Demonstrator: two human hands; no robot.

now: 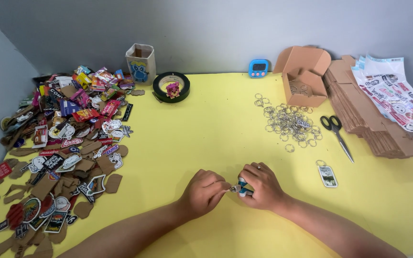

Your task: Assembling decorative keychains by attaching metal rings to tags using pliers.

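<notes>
My right hand (261, 185) is closed round a small blue keychain charm (244, 187) low on the yellow table (206, 134), its tip pointing to nine o'clock, where my left hand's (205, 192) pinched fingertips (225, 186) meet it, touching.

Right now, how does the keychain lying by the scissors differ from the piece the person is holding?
The finished keychain lies flat and alone on the yellow table, with its ring attached at the top. The piece in hand is raised off the table, mostly hidden, pinched between the left hand and right hand. The keychain shows its whole rectangular face; the held piece shows only a bluish edge. Both are small and flat.
</notes>
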